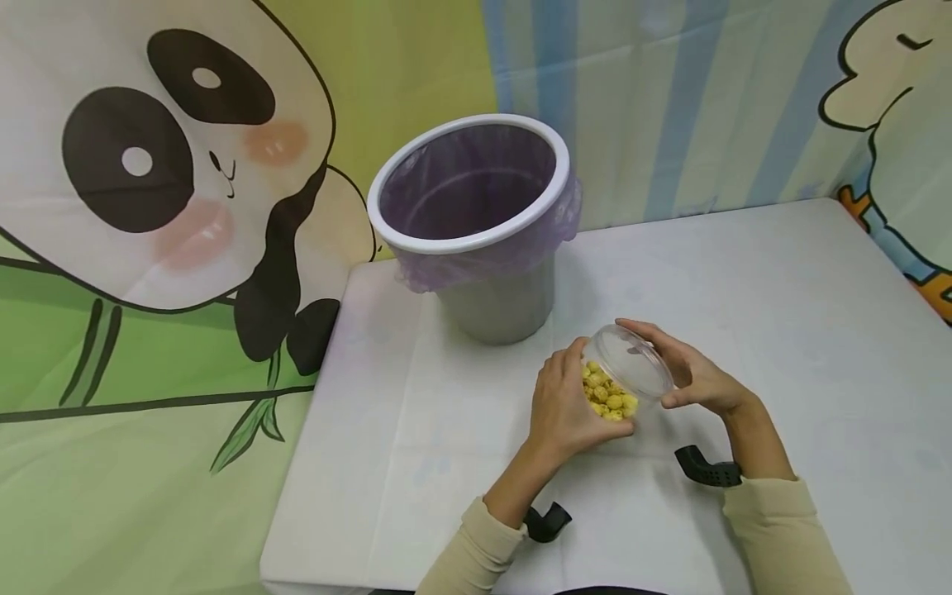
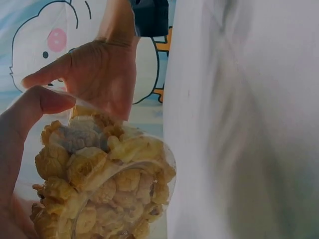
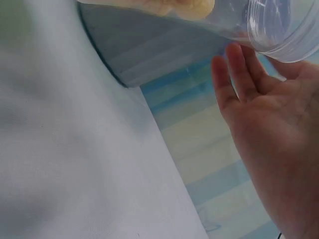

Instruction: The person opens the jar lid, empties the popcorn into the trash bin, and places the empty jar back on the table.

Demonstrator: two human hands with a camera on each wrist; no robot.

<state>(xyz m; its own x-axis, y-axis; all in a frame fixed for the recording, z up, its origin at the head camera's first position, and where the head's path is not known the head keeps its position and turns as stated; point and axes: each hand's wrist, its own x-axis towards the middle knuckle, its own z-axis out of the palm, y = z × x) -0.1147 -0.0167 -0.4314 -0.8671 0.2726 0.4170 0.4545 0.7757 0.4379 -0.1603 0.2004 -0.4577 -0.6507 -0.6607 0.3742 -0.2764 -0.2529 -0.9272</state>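
Hands point(image 1: 567, 405) point(image 1: 699, 376), two, half-curled, hold one clear jar point(image 1: 632, 361) of yellow popcorn point(image 1: 608, 395) near one bin point(image 1: 497, 310).

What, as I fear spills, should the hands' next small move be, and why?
Perhaps have the left hand straighten the clear jar it grips: it leans toward the right hand, popcorn inside, and I can't tell if it's capped.

Your left hand point(image 1: 563, 409) is bent in a curve, thumb reaching rightward below its fingers. Your right hand point(image 1: 699, 376) faces it, palm inward, thumb and fingers spread apart. Both forearms point(image 1: 766, 446) angle inward; how firmly your right fingertips point(image 3: 234, 51) press is hard to tell.
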